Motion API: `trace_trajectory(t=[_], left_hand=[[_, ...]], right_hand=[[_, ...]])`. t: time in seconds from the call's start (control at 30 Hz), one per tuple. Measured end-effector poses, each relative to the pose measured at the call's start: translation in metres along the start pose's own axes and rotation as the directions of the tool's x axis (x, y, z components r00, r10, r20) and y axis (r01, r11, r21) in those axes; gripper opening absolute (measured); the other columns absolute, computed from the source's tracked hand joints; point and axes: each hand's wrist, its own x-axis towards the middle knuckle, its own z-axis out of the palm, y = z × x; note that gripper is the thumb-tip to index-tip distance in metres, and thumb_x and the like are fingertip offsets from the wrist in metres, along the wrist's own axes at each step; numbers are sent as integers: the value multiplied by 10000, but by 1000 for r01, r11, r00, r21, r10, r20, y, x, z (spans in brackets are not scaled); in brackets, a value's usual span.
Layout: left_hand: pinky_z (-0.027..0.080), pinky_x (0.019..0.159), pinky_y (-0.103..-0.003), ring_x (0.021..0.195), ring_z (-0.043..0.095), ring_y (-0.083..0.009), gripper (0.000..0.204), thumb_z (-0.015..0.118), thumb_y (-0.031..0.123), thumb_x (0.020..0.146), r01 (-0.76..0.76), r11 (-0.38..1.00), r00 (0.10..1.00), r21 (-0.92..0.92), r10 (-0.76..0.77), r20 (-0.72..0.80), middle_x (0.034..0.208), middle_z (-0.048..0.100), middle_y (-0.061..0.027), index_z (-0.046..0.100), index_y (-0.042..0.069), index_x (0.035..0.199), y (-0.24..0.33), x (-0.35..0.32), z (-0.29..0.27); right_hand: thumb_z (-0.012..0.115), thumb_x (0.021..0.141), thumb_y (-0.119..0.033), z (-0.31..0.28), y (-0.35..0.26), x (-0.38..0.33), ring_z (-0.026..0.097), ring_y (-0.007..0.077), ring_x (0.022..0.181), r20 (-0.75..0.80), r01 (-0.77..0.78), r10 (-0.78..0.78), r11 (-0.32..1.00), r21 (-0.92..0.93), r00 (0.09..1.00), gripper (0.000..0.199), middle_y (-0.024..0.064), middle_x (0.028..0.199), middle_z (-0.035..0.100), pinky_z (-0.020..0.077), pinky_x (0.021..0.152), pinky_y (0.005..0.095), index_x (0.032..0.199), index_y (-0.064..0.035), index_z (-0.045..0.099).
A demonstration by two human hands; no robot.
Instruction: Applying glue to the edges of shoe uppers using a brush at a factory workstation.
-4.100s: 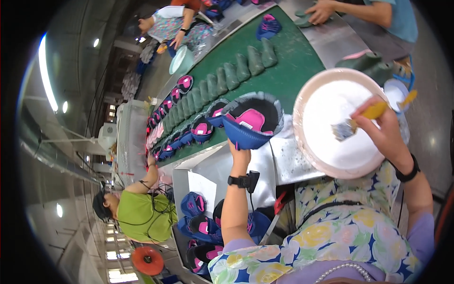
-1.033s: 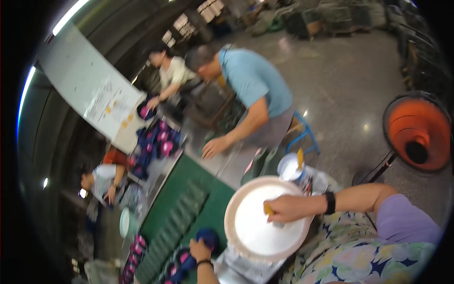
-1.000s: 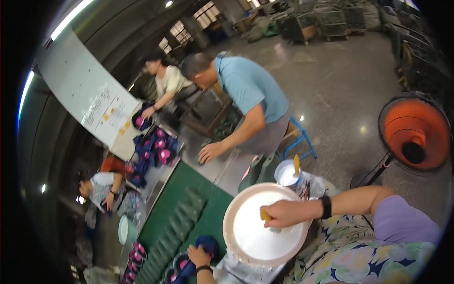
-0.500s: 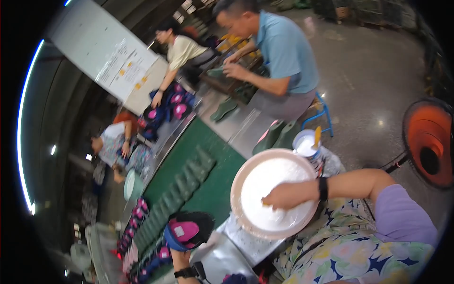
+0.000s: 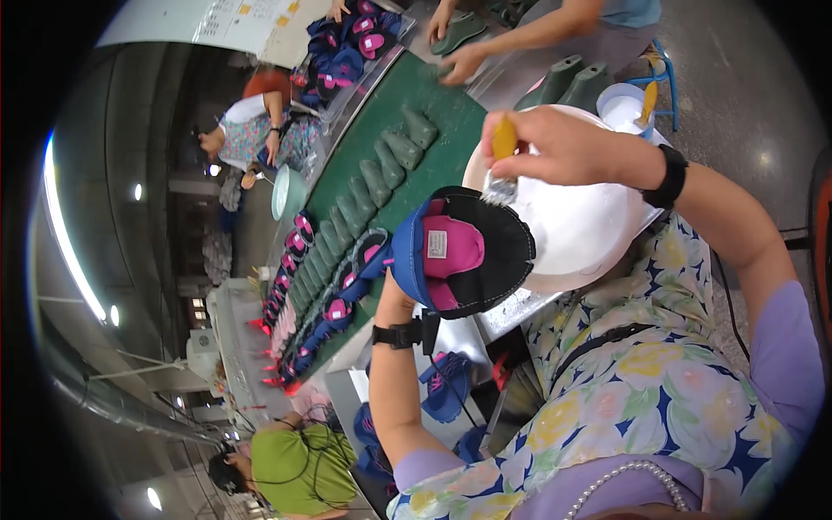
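My right hand (image 5: 559,143) grips a paintbrush (image 5: 504,139) by its yellow handle. Its white-coated bristles are at the black edge of a blue shoe upper (image 5: 498,251) with a pink lining; whether they touch is hard to tell. My left hand (image 5: 396,299) holds that upper from beneath, its sole opening turned up and its fingers mostly hidden behind the fabric. Beside the upper, under my right forearm, sits a wide pale pink basin (image 5: 563,282) of white liquid.
A green conveyor belt (image 5: 455,108) carries rows of green shoe lasts (image 5: 374,182) and shoe uppers. A white tub (image 5: 620,108) with another yellow-handled brush stands past the basin. More blue uppers (image 5: 446,386) lie below my left arm. Co-workers' hands (image 5: 464,62) handle a last across the belt.
My right hand has lifted the brush out of the basin and brought it to the upper. My left hand has raised the upper toward the basin. The view has shifted.
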Motion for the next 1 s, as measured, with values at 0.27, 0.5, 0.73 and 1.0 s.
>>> trace_trajectory(t=[0.27, 0.5, 0.73, 1.0], left_hand=[[511, 1017, -423, 1192, 604, -261, 605, 556, 382, 988, -386, 915, 833, 115, 400, -381, 1331, 585, -118, 397, 63, 1477, -17, 3, 53], [488, 1036, -415, 1230, 573, -272, 600, 638, 237, 926, -405, 588, 461, 700, 793, -399, 1354, 557, -151, 422, 17, 1440, -45, 13, 64], [476, 1039, -410, 1215, 578, -288, 587, 706, 152, 870, -591, 580, 406, 560, 814, -415, 1348, 561, -172, 477, -19, 1383, -46, 23, 61], [497, 989, -386, 1161, 613, -235, 577, 729, 256, 861, -263, 853, 788, 452, 460, -410, 1296, 621, -159, 539, -16, 1334, -35, -2, 3]], right_hand=[[747, 877, -262, 12, 5, -17, 624, 196, 571, -335, -216, 171, 971, -101, 926, 324, 111, 677, 640, 471, 545, 306, 923, -13, 545], [740, 852, -288, 37, 6, -25, 669, 221, 607, -390, -339, 414, 907, 248, 822, 385, 148, 717, 673, 514, 576, 331, 935, 49, 571], [739, 883, -192, 56, 8, -33, 626, 99, 599, -267, -407, 522, 829, 384, 810, 306, 73, 744, 664, 495, 532, 245, 994, 29, 558], [737, 893, -129, 33, -1, -33, 664, 120, 770, -336, -81, 232, 909, 408, 913, 225, 60, 889, 678, 517, 693, 259, 1014, -16, 586]])
